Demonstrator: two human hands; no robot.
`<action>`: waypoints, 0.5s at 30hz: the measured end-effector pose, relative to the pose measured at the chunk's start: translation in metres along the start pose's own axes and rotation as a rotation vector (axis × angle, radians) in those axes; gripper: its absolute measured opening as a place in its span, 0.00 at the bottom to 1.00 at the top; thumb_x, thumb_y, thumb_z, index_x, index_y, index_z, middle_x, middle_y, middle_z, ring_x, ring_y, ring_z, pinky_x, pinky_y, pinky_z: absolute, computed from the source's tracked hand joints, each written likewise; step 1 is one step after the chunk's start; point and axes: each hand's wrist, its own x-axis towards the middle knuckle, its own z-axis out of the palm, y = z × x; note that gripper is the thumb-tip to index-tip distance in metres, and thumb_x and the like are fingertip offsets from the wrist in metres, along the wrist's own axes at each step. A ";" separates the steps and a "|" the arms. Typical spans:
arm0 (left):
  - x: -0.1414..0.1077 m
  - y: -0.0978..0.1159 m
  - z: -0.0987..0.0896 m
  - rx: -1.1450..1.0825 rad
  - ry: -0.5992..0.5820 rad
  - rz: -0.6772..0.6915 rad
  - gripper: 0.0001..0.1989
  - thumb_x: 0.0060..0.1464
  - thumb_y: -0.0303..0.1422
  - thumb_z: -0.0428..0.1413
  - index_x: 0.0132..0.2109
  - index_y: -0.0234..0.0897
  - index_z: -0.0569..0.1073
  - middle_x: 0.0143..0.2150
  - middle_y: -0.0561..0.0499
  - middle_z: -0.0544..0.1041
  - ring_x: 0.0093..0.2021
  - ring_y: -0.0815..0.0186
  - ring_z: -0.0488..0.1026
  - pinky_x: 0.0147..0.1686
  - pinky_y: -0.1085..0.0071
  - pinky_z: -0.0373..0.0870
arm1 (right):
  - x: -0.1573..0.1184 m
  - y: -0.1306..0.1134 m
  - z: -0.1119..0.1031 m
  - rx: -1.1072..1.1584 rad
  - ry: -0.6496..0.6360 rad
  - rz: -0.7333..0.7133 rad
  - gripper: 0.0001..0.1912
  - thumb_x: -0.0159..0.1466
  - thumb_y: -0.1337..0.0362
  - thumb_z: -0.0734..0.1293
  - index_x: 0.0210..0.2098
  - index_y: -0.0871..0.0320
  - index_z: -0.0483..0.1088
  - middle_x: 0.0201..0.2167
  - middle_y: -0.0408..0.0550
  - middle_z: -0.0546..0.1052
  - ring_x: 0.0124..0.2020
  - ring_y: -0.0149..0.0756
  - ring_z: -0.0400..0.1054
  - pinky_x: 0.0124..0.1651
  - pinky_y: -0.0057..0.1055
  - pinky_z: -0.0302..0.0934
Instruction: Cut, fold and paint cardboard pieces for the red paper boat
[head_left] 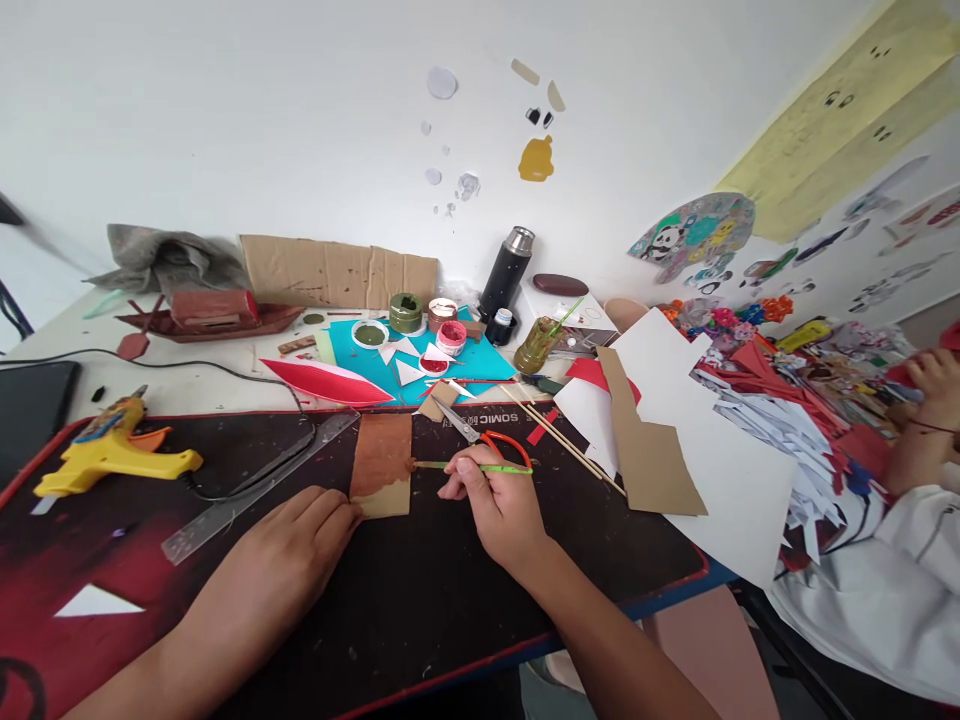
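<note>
A small rectangle of cardboard (382, 455) lies on the black mat, its upper part coated in reddish-brown paint and its lower strip bare. At its lower left corner my left hand (296, 545) is closed, fingertips pinching the edge. My right hand (499, 505) grips a green-handled paintbrush (431, 464), whose bristles touch the cardboard's right edge. Just beyond that hand rest scissors (461, 420) with orange handles. A red paper boat shape (326, 382) is behind the cardboard, and a clear ruler (255, 490) lies left of it.
Paint jars (406, 312) stand on a blue sheet (349, 350) at the back, near a black thermos (508, 270) and a jar of murky water (534, 345). A yellow glue gun (112, 455) lies left. Wooden sticks (570, 445) and cut cardboard (660, 465) lie right; another person's arm (926, 430) shows beyond.
</note>
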 end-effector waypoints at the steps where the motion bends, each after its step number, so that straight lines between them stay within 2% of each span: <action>1: 0.000 0.000 0.000 0.006 0.000 0.004 0.17 0.73 0.22 0.50 0.41 0.40 0.81 0.39 0.48 0.81 0.38 0.56 0.79 0.41 0.60 0.73 | 0.000 0.001 0.000 0.001 0.004 0.001 0.27 0.82 0.42 0.57 0.42 0.53 0.77 0.31 0.48 0.84 0.35 0.40 0.84 0.39 0.34 0.77; 15: -0.002 0.000 0.001 0.035 0.008 0.032 0.18 0.71 0.20 0.49 0.44 0.39 0.82 0.41 0.46 0.82 0.40 0.55 0.80 0.42 0.61 0.75 | 0.013 -0.002 0.006 0.000 -0.009 -0.021 0.26 0.83 0.47 0.58 0.36 0.53 0.77 0.35 0.48 0.85 0.35 0.38 0.84 0.40 0.31 0.77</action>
